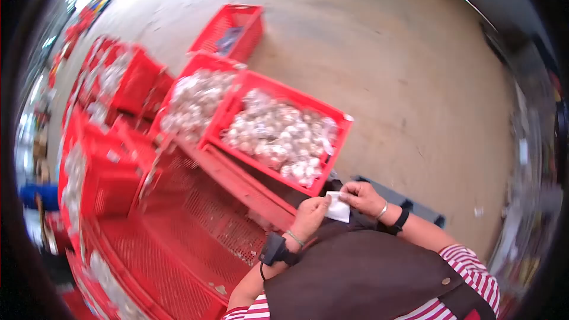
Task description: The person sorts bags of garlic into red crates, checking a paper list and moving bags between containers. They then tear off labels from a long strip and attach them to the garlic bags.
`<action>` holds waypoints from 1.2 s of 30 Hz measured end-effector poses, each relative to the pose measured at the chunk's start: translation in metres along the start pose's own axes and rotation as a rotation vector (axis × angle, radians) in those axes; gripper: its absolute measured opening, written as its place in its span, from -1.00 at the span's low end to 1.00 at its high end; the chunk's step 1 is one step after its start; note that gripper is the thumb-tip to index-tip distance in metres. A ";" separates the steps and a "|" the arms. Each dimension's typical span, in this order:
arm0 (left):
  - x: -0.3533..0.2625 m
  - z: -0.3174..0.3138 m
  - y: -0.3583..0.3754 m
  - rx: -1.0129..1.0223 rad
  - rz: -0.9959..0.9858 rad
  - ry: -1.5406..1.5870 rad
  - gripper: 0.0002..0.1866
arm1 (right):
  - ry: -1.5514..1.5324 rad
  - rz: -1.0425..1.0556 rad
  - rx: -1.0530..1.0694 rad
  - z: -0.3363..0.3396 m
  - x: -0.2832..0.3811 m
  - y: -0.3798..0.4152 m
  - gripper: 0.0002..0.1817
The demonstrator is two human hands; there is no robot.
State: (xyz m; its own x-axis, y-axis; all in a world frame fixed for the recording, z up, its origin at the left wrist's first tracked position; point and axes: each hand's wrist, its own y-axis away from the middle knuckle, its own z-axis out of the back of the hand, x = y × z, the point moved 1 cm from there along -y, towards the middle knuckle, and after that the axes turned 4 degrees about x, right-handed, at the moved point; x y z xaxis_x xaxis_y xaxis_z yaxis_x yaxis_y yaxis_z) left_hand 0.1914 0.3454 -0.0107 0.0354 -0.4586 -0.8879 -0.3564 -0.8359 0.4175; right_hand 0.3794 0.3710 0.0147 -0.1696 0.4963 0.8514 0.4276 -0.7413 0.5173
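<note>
A small white square slip [338,208], paper-like, is pinched between my two hands in front of the dark apron. My left hand [310,216] grips its left edge with thumb and fingers. On the other side, my right hand [364,199] has its fingertips closed at the slip's upper right corner. Just beyond the hands stands a red crate [339,153] filled with pale, round, garlic-like bulbs [278,133] in clear bags. The large red perforated bin [195,225] lies left of my left hand, with small scraps on its bottom.
A second red crate of bagged bulbs [198,98] adjoins the first, and another red crate [253,32] beyond holds something dark. More red crates [112,184] crowd the left. A grey flat platform with wheels [409,201] sits right of my hands on the concrete floor [403,83].
</note>
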 end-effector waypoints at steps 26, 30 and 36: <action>0.156 0.122 0.007 0.363 0.665 -0.852 -0.66 | 0.264 -0.855 -1.025 0.287 -0.350 0.173 -0.82; 0.185 0.068 -0.051 0.440 0.518 -0.906 -0.65 | 0.052 -0.902 -0.750 0.341 -0.302 0.148 -0.23; 0.004 -0.056 -0.198 -0.081 0.563 -0.840 -0.63 | -0.412 -0.722 -0.750 0.485 -0.279 0.036 -0.72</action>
State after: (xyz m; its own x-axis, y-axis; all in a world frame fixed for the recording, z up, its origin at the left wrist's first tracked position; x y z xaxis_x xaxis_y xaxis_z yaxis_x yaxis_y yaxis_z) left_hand 0.3146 0.4922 -0.0857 -0.7975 -0.4574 -0.3935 -0.0536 -0.5959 0.8013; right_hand 0.8725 0.4245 -0.2464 0.2045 0.9288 0.3091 -0.3191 -0.2353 0.9181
